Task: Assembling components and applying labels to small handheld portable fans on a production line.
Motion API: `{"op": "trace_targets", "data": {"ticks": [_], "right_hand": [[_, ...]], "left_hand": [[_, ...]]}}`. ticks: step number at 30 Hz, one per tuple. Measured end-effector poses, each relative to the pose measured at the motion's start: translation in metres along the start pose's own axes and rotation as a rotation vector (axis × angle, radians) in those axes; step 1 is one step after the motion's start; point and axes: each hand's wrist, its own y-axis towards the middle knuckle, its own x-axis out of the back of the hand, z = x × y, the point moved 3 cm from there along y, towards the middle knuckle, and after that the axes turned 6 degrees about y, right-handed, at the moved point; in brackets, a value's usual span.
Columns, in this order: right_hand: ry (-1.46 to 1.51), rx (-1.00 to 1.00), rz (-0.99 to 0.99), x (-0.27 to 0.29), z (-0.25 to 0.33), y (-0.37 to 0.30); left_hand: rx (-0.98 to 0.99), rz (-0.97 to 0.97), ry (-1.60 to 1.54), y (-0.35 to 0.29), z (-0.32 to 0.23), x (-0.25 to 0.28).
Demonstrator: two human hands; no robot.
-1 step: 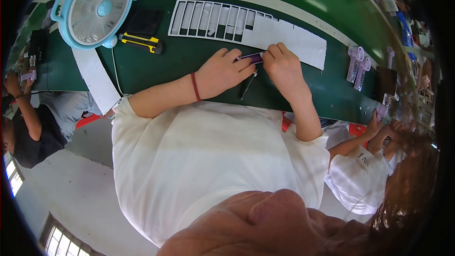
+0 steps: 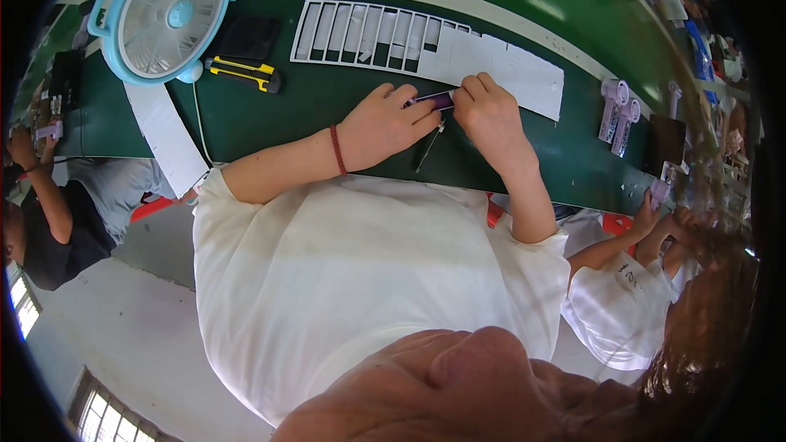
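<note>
Both hands meet over the green table (image 2: 311, 110). My left hand (image 2: 383, 124), with a red band at the wrist, pinches one end of a small purple cylinder (image 2: 435, 100). My right hand (image 2: 489, 115) grips its other end. The cylinder lies level just in front of a white sheet (image 2: 516, 69) whose left part is cut into several narrow slots. A thin dark tool (image 2: 427, 149) lies on the table below the hands, touched by neither.
A light blue desk fan (image 2: 164, 12) stands at the far left, with a yellow and black utility knife (image 2: 241, 72) beside it and a white strip (image 2: 168, 135) hanging over the edge. Purple cylinders (image 2: 618, 110) lie at the right. Other people sit at the left (image 2: 49, 229) and right (image 2: 630, 286).
</note>
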Motion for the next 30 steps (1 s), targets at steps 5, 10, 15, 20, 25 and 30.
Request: {"op": "trace_targets", "data": {"ticks": [5, 10, 15, 20, 25, 30], "right_hand": [[0.157, 0.069, -0.027, 0.005, -0.013, 0.009], [0.305, 0.046, -0.062, -0.003, -0.022, 0.003], [0.702, -0.243, -0.220, -0.009, -0.049, -0.008], [0.063, -0.355, -0.536, 0.018, -0.033, -0.016], [0.756, -0.417, -0.296, -0.005, 0.044, -0.040], [0.584, -0.244, -0.284, -0.005, 0.028, -0.042]], "left_hand": [[-0.021, 0.004, 0.019, 0.000, 0.001, 0.001], [-0.029, 0.032, 0.088, 0.002, 0.004, 0.008], [-0.039, 0.038, 0.018, 0.002, 0.010, 0.001], [0.110, 0.018, -0.233, 0.006, 0.022, -0.003], [0.169, -0.069, -0.283, 0.013, 0.019, -0.006], [0.124, -0.090, -0.274, 0.011, 0.024, 0.000]]}}
